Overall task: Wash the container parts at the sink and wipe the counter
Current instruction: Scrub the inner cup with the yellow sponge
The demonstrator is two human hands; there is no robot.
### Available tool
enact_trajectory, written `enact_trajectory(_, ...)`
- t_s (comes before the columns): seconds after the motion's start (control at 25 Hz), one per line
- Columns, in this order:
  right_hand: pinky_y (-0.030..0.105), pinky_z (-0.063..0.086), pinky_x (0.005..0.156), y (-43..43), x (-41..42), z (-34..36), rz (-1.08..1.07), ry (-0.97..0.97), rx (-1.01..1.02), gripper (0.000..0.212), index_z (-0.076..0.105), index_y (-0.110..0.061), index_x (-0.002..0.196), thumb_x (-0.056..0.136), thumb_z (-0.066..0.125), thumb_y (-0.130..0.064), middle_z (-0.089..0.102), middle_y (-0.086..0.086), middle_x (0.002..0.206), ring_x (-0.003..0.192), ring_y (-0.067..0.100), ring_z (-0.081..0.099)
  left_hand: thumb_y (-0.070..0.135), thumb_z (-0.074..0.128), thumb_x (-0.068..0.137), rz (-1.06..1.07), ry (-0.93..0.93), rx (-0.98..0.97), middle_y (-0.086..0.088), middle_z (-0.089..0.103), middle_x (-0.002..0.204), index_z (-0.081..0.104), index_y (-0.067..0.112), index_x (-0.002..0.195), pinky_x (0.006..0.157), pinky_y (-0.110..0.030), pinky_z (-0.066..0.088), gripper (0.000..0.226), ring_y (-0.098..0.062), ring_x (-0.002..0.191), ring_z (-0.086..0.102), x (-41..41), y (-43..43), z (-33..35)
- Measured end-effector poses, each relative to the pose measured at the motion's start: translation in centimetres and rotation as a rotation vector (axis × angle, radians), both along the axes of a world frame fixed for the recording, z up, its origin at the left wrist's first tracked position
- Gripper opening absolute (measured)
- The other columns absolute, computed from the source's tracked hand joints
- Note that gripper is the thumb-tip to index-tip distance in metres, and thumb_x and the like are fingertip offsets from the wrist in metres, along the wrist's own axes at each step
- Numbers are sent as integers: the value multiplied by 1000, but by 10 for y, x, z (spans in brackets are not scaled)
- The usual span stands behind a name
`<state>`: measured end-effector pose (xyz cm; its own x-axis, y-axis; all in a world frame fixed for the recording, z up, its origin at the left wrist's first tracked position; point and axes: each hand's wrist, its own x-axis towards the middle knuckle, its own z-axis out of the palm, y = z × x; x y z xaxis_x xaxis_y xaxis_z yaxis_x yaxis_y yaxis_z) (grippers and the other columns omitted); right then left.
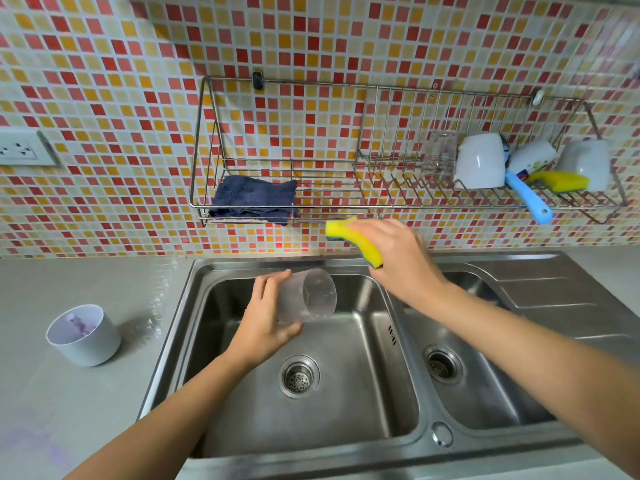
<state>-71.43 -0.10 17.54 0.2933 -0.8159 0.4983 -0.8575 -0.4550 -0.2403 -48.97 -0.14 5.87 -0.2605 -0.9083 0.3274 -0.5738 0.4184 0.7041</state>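
Your hands hold a clear container [306, 296] and a sponge [353, 239] over the sink [346, 403].
Left hand [266, 320] grips the container, right hand [398, 258] pinches the sponge; the white cup [85, 336] on the desk [52, 403] waits unwashed.

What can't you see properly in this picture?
Head view only:
- Right hand: motion blur smears its fingers on the yellow sponge.
- Clear container: the left hand covers one end; clean or dirty is unclear.
- White cup: the purple smear inside is too small to identify.
- Wire rack: a white item is half hidden between the mugs.
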Motion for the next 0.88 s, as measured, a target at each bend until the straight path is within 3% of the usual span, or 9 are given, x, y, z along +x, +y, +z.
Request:
enact_trajectory(0.12, 39, 43, 95, -46, 21, 28, -117, -81, -72, 65, 52, -12, 129, 70, 70, 7, 58, 9, 123, 111, 28, 51, 25, 84, 64, 26, 85, 46, 6, 37, 126, 34, 22, 136, 99, -22, 41, 88, -1, 114, 38, 1, 2, 2)
enact_trajectory(0.2, 42, 39, 98, -83, 36, 31, -212, -40, -61, 55, 48, -11, 132, 81, 68, -15, 49, 14, 128, 117, 32, 43, 37, 83, 59, 59, 178, 69, 10, 40, 124, 34, 37, 128, 95, -14, 38, 85, 1, 114, 41, 5, 3, 5)
enact_trajectory(0.28, 45, 32, 104, -117, 49, 25, -323, 10, 102, 63, 41, -10, 136, 85, 61, -41, 35, 19, 138, 126, 37, 32, 47, 79, 53, 91, 254, 88, 13, 42, 124, 32, 47, 121, 93, -9, 36, 83, 3, 118, 42, 10, 4, 5)
enact_trajectory(0.36, 47, 24, 110, -144, 61, 20, -386, 32, 272, 73, 33, -8, 140, 86, 53, -53, 20, 20, 148, 135, 40, 19, 47, 79, 52, 110, 290, 93, 13, 43, 126, 32, 48, 122, 94, -8, 35, 85, 2, 121, 42, 18, 3, 5)
enact_trajectory(0.52, 46, 18, 113, -178, 77, 22, -460, 71, 560, 71, 14, -9, 147, 93, 37, -50, -4, 13, 155, 140, 39, 3, 42, 81, 54, 141, 319, 65, 10, 44, 126, 38, 29, 130, 98, -15, 36, 88, -4, 121, 44, 35, -5, 10)
enact_trajectory(0.64, 45, 13, 114, -181, 78, 29, -418, 51, 803, 72, -1, -12, 149, 96, 27, -52, -12, 11, 155, 142, 37, -2, 38, 83, 54, 150, 318, 60, 11, 45, 126, 39, 28, 129, 98, -13, 36, 87, -3, 121, 44, 41, -8, 14)
enact_trajectory(0.76, 44, 15, 113, -170, 78, 33, -410, -24, 591, 70, 9, -13, 148, 95, 23, -56, 1, 11, 156, 142, 34, 6, 33, 86, 53, 158, 327, 104, 10, 47, 125, 40, 29, 127, 98, -24, 42, 87, -4, 119, 47, 34, -10, 12)
enact_trajectory(0.88, 40, 37, 97, -141, 64, 21, -339, -334, -34, 47, 47, -8, 129, 95, 36, -38, 45, 16, 133, 121, 31, 43, 30, 87, 52, 136, 429, 234, 8, 51, 124, 40, 33, 123, 96, -23, 44, 85, -3, 115, 52, 15, -10, 11)
